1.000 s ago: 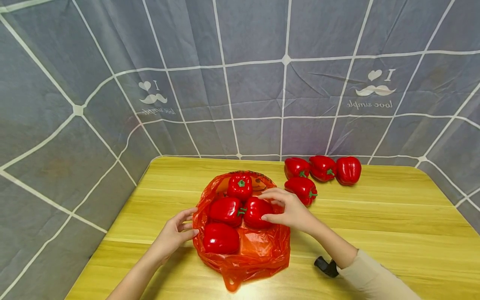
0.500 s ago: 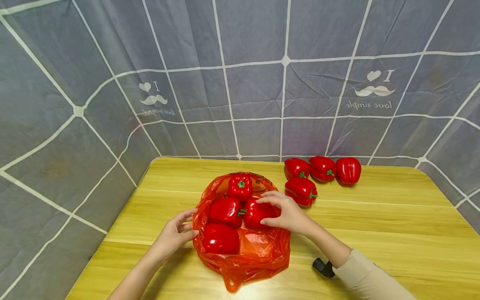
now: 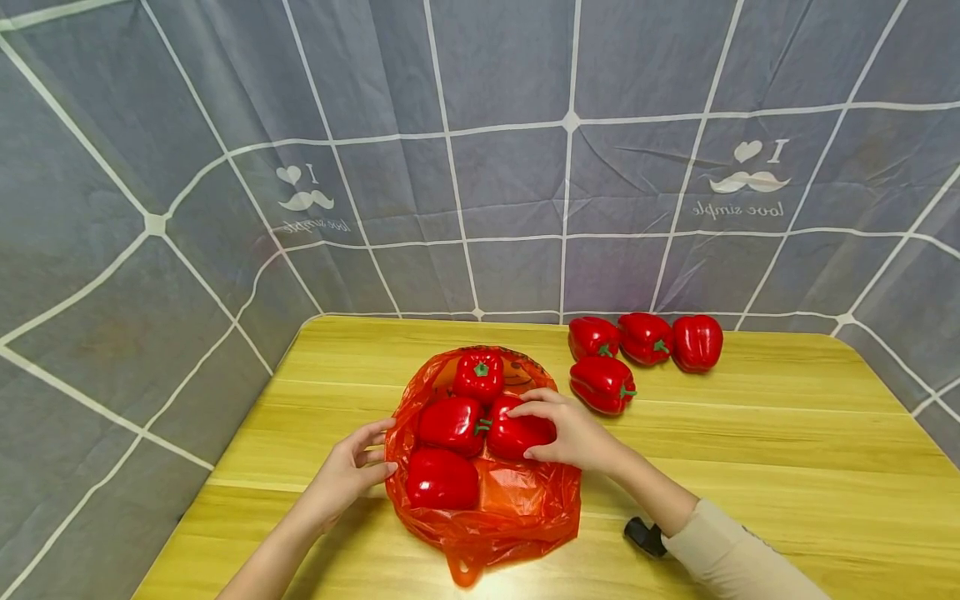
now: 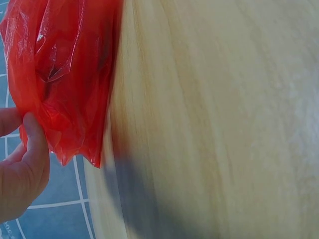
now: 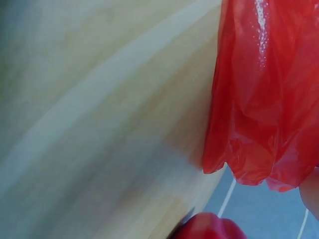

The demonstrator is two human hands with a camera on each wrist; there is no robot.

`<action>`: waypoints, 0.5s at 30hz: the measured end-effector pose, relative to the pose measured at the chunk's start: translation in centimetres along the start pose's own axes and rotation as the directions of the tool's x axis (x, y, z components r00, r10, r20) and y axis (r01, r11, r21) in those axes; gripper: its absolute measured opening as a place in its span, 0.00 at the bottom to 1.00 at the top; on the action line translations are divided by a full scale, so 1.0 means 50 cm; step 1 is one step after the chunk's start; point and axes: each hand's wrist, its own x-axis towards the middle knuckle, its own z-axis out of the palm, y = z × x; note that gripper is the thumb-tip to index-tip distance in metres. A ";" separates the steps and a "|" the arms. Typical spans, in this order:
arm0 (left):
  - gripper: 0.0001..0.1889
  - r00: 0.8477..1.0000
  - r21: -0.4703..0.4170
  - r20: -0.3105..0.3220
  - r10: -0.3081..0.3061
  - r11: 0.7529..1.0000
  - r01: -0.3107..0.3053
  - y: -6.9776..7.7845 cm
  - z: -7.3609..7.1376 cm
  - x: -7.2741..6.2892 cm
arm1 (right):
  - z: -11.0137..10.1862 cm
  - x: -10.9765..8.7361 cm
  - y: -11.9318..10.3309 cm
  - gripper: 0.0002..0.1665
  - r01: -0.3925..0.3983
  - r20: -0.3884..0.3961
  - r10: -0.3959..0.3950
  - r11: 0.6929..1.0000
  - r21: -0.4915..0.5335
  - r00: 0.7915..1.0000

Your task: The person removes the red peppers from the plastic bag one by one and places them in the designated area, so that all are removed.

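An orange-red plastic bag [image 3: 517,492] stands with its mouth spread wide, several red bell peppers inside. Fingers and thumb of my right hand [image 3: 573,433] grip a bell pepper [image 3: 510,435] at the bag's right side. Beside it lie a second pepper [image 3: 450,423], a third [image 3: 442,477] nearer the front, and another at the back. My left hand [image 3: 345,467] touches the bag's left side with thumb and fingertips spread apart. In the left wrist view its thumb rests against the bag [image 4: 70,74]. The right wrist view shows the bag [image 5: 254,109] but little of the hand.
Several more red bell peppers [image 3: 645,337] lie at the back right of the wooden table [image 3: 787,433]. A black object [image 3: 645,536] shows beside the right forearm. A grey cloth [image 3: 517,183] with white lines hangs along the table's back and sides.
My right hand has shifted slightly toward the front over the pepper, its thumb now lower. The pepper has moved a little with it. The left hand stays at the bag.
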 end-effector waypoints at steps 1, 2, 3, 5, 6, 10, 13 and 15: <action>0.30 1.000 0.001 -0.001 0.000 1.000 0.000 0.000 0.000 0.000 | 0.000 0.001 0.000 0.29 0.005 0.007 -0.005 1.000 -0.005 1.000; 0.30 1.000 0.001 -0.002 0.000 1.000 0.000 0.000 0.000 0.000 | 0.000 0.002 0.000 0.29 0.011 0.014 -0.011 1.000 -0.010 1.000; 0.30 1.000 0.002 -0.004 0.000 1.000 0.000 0.000 0.001 0.000 | 0.000 0.002 0.000 0.30 0.017 0.021 -0.017 1.000 -0.017 1.000; 0.30 1.000 0.003 -0.004 0.000 1.000 0.000 0.000 0.001 0.000 | 0.000 0.003 0.001 0.30 0.029 0.033 -0.028 0.999 -0.031 0.999; 0.30 1.000 0.003 -0.004 0.000 1.000 0.000 -0.001 0.001 0.000 | 0.000 0.004 0.002 0.31 0.034 0.039 -0.032 0.999 -0.032 0.999; 0.30 1.000 0.008 -0.007 0.000 1.000 0.000 -0.002 0.001 0.001 | 0.000 0.005 0.002 0.32 0.045 0.052 -0.043 0.999 -0.031 0.998; 0.30 1.000 0.011 -0.007 -0.001 1.000 0.002 -0.002 0.000 0.001 | 0.000 0.005 0.005 0.32 0.054 0.052 -0.053 0.998 -0.027 0.997; 0.30 1.000 0.009 -0.004 -0.001 1.000 0.001 -0.001 0.000 0.002 | 0.001 0.005 0.007 0.32 0.058 0.050 -0.056 0.998 -0.030 0.997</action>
